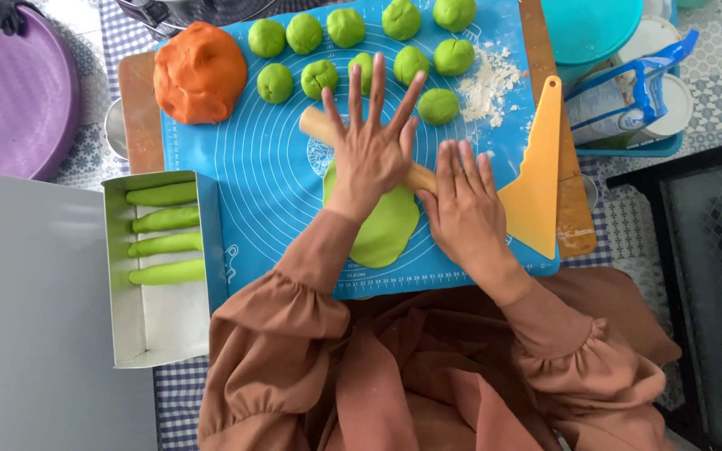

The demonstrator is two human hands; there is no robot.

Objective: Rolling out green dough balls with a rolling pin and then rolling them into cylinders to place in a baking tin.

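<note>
Hands flat and open on a wooden rolling pin (321,124): left hand (371,154) fingers spread, right hand (464,207) fingers together, gripping nothing. Beneath, flattened green dough (382,230) on blue mat (269,179). Beside: green dough balls (319,77), orange dough lump (200,72), yellow scraper (536,188).

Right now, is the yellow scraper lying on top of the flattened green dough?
No: the yellow scraper lies on the blue mat right of the hands, apart from the flattened green dough.
</note>
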